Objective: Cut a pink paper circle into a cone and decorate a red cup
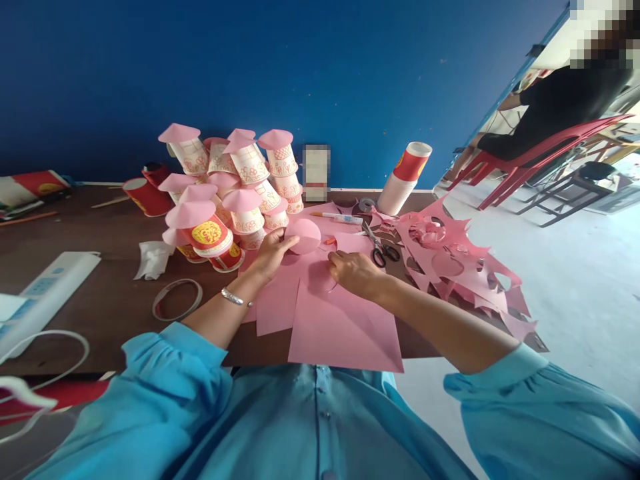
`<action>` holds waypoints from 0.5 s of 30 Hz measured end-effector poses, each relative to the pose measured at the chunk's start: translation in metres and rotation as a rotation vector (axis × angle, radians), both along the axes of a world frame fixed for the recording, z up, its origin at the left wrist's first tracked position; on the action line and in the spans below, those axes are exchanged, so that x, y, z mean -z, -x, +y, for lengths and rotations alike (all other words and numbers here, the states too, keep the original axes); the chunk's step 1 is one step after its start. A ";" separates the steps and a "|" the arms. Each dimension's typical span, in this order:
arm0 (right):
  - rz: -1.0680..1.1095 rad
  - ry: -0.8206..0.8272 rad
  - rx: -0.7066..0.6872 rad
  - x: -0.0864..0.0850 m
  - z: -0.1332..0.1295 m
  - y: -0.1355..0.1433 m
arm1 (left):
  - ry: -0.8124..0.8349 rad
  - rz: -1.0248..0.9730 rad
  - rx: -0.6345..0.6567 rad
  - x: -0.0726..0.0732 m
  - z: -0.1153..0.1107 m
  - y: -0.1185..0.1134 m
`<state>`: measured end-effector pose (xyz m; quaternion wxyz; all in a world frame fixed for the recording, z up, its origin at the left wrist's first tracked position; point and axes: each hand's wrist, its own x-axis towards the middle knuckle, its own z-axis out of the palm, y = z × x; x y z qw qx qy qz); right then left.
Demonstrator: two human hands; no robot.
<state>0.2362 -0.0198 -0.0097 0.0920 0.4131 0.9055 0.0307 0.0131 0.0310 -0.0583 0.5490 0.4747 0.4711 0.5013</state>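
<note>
A pink paper circle (304,236) is pinched at its left edge by my left hand (273,253), the thumb lying on top. To its right, my right hand (354,272) is closed over the pink sheets (345,327); its fingertips are partly hidden, and what they pinch is too small to name. Black-handled scissors (381,248) lie just beyond the right hand. A capped glue or marker tube (345,219) and a small orange item (330,241) rest on the paper ahead of the hands.
Decorated paper cups with pink cone tops (243,207) stand in stacks at back left. Pink offcuts (460,267) cover the right side. Tape (177,299), a power strip (57,283) and stacked cups (406,177) are around. A person (570,107) sits at far right.
</note>
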 end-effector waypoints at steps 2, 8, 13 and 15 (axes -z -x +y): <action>0.006 -0.012 0.002 0.002 0.006 0.004 | -0.009 -0.003 -0.005 -0.001 -0.001 0.000; 0.044 -0.054 0.068 -0.011 0.014 -0.021 | -0.027 -0.018 -0.015 -0.001 0.001 -0.003; 0.020 0.002 -0.051 0.002 0.018 -0.001 | -0.027 0.003 -0.017 -0.002 0.000 -0.004; 0.021 -0.013 -0.068 0.005 0.019 0.012 | -0.032 0.004 -0.017 -0.003 -0.001 -0.004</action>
